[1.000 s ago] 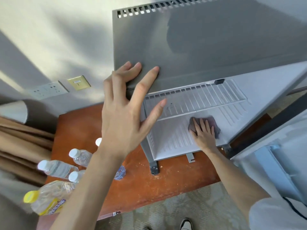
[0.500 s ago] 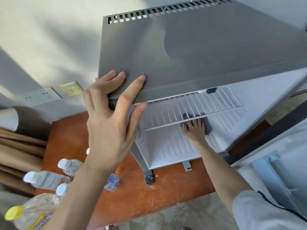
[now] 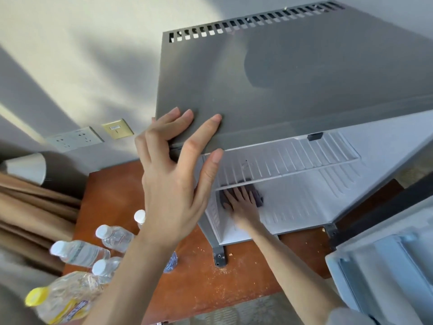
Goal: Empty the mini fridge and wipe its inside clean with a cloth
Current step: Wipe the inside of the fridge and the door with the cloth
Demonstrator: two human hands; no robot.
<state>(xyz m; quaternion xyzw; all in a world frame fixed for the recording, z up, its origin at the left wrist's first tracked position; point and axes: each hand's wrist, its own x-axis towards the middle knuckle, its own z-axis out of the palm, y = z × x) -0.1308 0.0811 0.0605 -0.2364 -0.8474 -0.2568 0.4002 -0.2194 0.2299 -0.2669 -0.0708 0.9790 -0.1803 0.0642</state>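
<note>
Cloth (image 3: pixel 258 198) is pressed flat by straight-fingered right hand (image 3: pixel 243 207) on mini fridge (image 3: pixel 293 78) floor, beside left inner wall, under shelf (image 3: pixel 293 168). Left hand (image 3: pixel 173 181) is rested spread on top, nothing grasped. Remaining floor is judged rightward.

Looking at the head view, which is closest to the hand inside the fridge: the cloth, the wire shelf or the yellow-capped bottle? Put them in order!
1. cloth: pressed under the right hand.
2. wire shelf: just above the hand.
3. yellow-capped bottle: far off, lower left, outside the fridge.

The left hand (image 3: pixel 173 184) is resting with straight fingers on the mini fridge (image 3: pixel 293 85) top, while the right hand (image 3: pixel 243 205) is pressing a dark cloth (image 3: pixel 257 198) flat inside
</note>
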